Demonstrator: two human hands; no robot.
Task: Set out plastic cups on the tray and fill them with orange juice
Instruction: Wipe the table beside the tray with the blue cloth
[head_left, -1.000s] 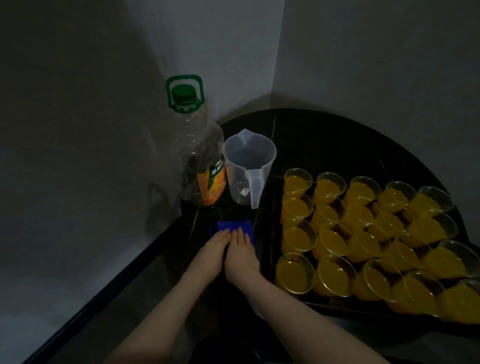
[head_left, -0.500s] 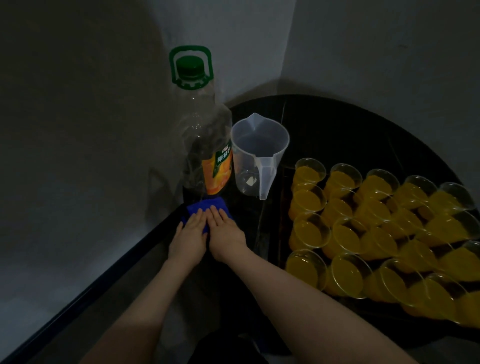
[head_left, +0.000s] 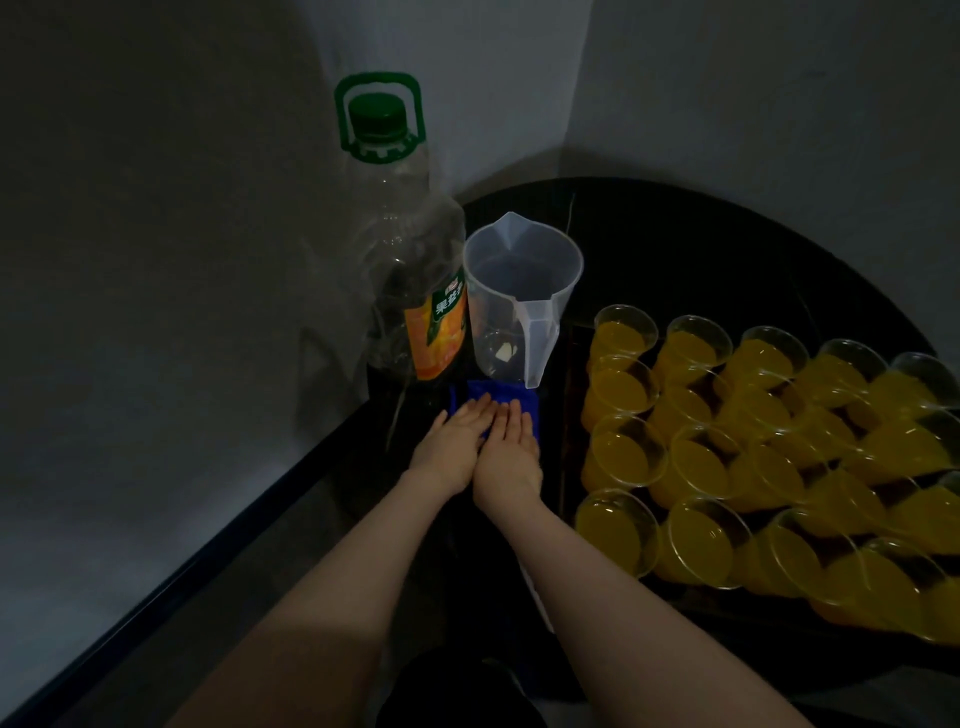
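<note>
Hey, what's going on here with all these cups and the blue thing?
A person presses both hands flat, side by side, on a blue cloth on the dark table: left hand, right hand. Right of them, rows of clear plastic cups on the tray are already filled with orange juice. Behind the cloth stand an almost empty juice bottle with its green cap on and an empty clear measuring jug. It looks like wiping up after pouring.
</note>
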